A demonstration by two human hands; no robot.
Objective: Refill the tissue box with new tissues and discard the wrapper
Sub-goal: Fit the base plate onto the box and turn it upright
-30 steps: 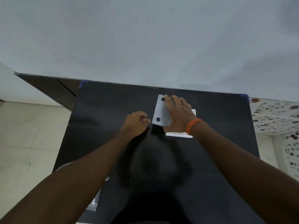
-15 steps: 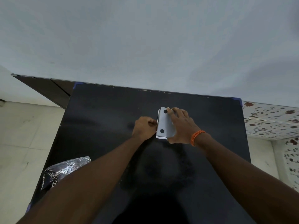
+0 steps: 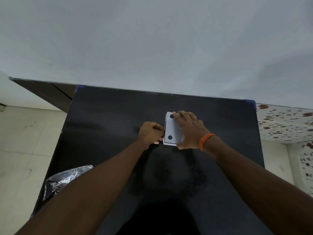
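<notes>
A white tissue box [image 3: 171, 128] lies on the black table [image 3: 105, 126] with its underside up, showing two black round feet. My right hand [image 3: 189, 131], with an orange band at the wrist, lies flat over the box's bottom panel and grips its right side. My left hand [image 3: 150, 133] is curled at the box's left edge, fingertips touching that edge. The crumpled dark plastic wrapper [image 3: 62, 180] with silver print lies at the table's near left, partly hidden by my left forearm.
The table stands against a plain grey wall [image 3: 152, 39]. Pale floor tiles [image 3: 25, 141] lie to the left, and a speckled tiled surface [image 3: 284, 122] lies to the right of the table.
The bottom panel was lifted at an angle with a white piece visible beside it; now it lies flat on the box. My left hand has moved right against the box's left edge. The view has tilted down.
</notes>
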